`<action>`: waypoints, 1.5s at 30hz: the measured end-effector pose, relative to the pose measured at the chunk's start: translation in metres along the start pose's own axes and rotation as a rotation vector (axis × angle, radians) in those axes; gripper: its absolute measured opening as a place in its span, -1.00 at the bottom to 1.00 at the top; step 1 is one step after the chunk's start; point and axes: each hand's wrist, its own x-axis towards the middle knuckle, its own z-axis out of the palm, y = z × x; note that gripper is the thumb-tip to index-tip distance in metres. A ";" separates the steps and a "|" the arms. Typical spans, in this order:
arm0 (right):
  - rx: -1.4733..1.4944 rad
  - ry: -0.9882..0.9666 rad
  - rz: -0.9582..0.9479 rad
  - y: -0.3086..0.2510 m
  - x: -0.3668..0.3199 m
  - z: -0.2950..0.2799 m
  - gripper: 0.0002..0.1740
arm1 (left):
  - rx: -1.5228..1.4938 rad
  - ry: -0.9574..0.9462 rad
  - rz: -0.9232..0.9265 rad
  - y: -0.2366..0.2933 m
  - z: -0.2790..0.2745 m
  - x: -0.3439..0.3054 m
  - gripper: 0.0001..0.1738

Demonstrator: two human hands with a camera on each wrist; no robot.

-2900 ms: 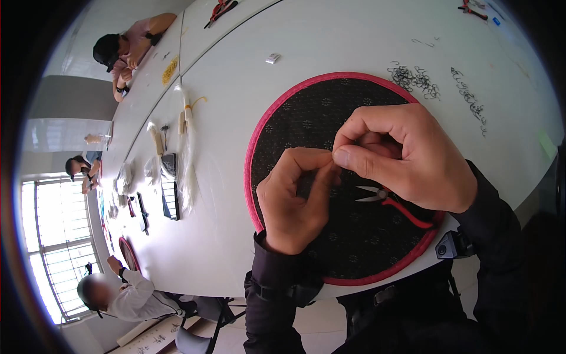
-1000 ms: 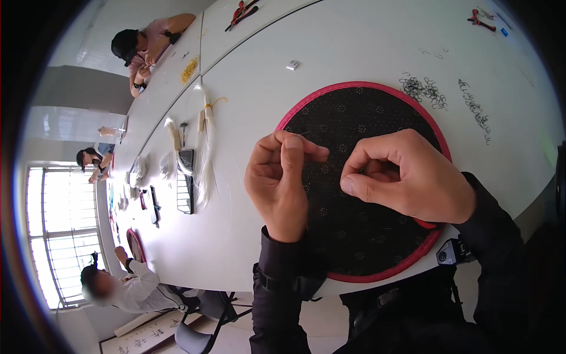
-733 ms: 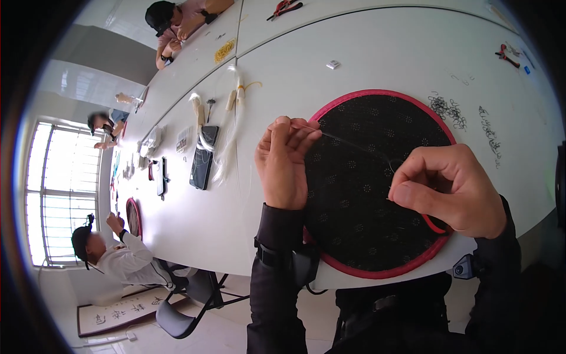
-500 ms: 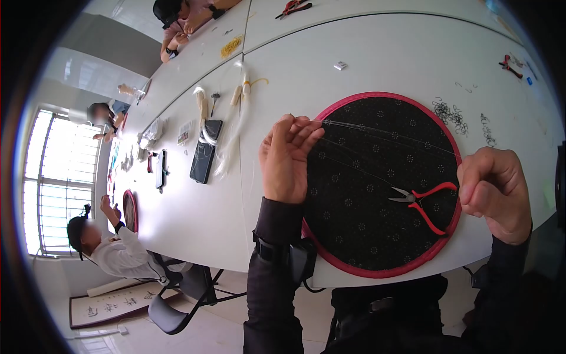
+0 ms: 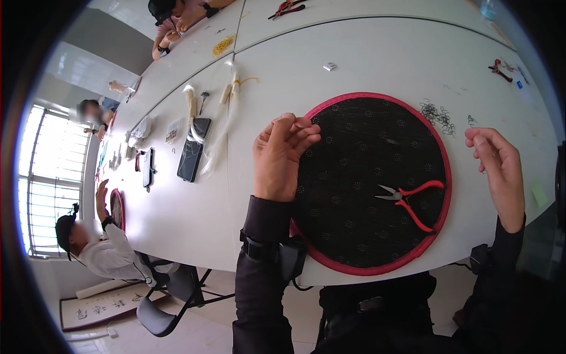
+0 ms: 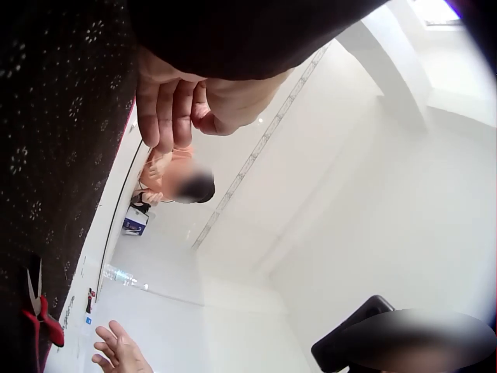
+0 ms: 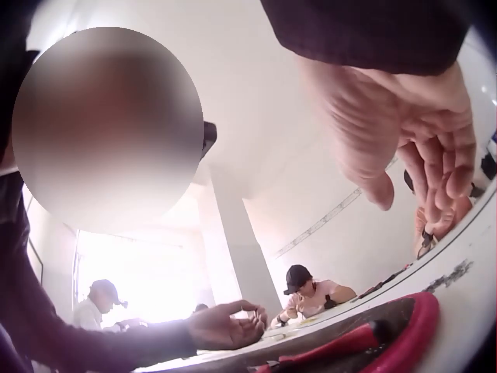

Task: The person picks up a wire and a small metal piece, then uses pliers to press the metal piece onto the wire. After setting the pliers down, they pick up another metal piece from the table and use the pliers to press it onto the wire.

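Round mat (image 5: 354, 159): black fabric with small pale floral dots and a red-pink rim, lying flat on the white table

Needle-nose pliers (image 5: 401, 194): red handles, bright metal jaws, lying flat on the mat at 4 o'clock from its centre. Jaws slightly parted, pointing to 9 o'clock; handles spread toward 2 and 5 o'clock

The round mat (image 5: 354, 147) is black with small pale flower dots and a red rim; the pliers (image 5: 405, 199) have red handles; the surface (image 5: 377, 59) is white.
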 end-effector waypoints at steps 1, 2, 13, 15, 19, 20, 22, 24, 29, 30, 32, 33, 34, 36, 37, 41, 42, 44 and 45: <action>-0.184 0.133 -0.001 0.002 -0.003 0.005 -0.64 | 0.040 -0.005 0.013 0.000 0.003 0.000 -0.83; -0.235 0.138 -0.065 -0.006 -0.009 0.008 -0.62 | 0.058 -0.024 0.043 0.000 0.007 0.000 -0.82; -0.533 -0.333 -0.473 -0.022 -0.048 0.060 -0.39 | 0.194 -0.085 0.216 -0.002 0.032 -0.013 -0.85; -0.475 -0.317 -0.463 -0.023 -0.047 0.059 -0.46 | 0.263 -0.097 0.218 -0.002 0.036 -0.016 -0.83; -0.084 -0.352 -0.234 -0.044 -0.035 0.045 -0.56 | 0.329 -0.122 0.200 -0.002 0.044 -0.024 -0.85; 0.054 -0.377 -0.133 -0.050 -0.032 0.044 -0.57 | 0.337 -0.139 0.192 -0.002 0.047 -0.026 -0.85; 0.085 -0.298 -0.231 -0.052 -0.027 0.057 -0.61 | 0.356 -0.174 0.178 -0.001 0.051 -0.030 -0.85; 0.013 -0.253 -0.328 -0.051 -0.021 0.068 -0.61 | 0.360 -0.196 0.178 -0.002 0.052 -0.031 -0.86; 0.005 -0.233 -0.310 -0.050 -0.014 0.077 -0.63 | 0.346 -0.223 0.165 -0.003 0.052 -0.032 -0.88; 0.010 -0.229 -0.317 -0.049 -0.014 0.078 -0.64 | 0.348 -0.222 0.159 -0.003 0.053 -0.033 -0.88; 0.015 -0.226 -0.331 -0.048 -0.013 0.080 -0.66 | 0.344 -0.222 0.146 -0.003 0.054 -0.033 -0.89; 0.015 -0.228 -0.339 -0.048 -0.013 0.080 -0.66 | 0.338 -0.222 0.141 -0.003 0.054 -0.033 -0.89; 0.015 -0.231 -0.348 -0.048 -0.012 0.081 -0.67 | 0.333 -0.221 0.136 -0.003 0.054 -0.033 -0.89; 0.025 -0.261 -0.288 -0.051 -0.012 0.080 -0.68 | 0.330 -0.227 0.127 -0.004 0.054 -0.032 -0.90; 0.030 -0.276 -0.257 -0.053 -0.012 0.078 -0.69 | 0.329 -0.230 0.122 -0.004 0.053 -0.033 -0.90; 0.086 -0.340 -0.186 -0.061 -0.010 0.073 -0.69 | 0.325 -0.233 0.110 -0.005 0.053 -0.031 -0.89; 0.091 -0.337 -0.190 -0.062 -0.010 0.072 -0.69 | 0.326 -0.232 0.104 -0.004 0.053 -0.031 -0.89; 0.088 -0.318 -0.218 -0.060 -0.011 0.074 -0.70 | 0.329 -0.224 0.095 -0.004 0.052 -0.033 -0.88; 0.076 -0.296 -0.248 -0.056 -0.011 0.076 -0.70 | 0.328 -0.222 0.098 -0.004 0.053 -0.032 -0.88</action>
